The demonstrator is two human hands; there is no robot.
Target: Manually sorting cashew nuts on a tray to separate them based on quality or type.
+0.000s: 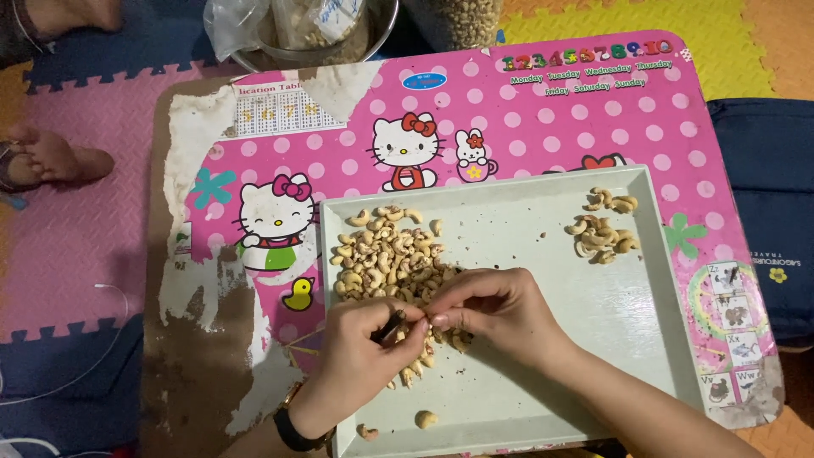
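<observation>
While both hands pinch, left hand (360,339) grip on dark tool (391,324), right hand (492,307) grip on cashew (430,323), tray (543,246) holding two cashew piles.

A metal bowl (386,34) and navy bag (763,220) flank the pink table (526,136).

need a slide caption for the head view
Left hand with small dark tool and right hand over cashew pile on pale rectangular tray.

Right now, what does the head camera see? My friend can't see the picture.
Two hands meet over a pile of cashews on a pale tray: the left hand holds a small dark tool, the right hand pinches a nut. A smaller pile lies at the tray's far corner.
</observation>
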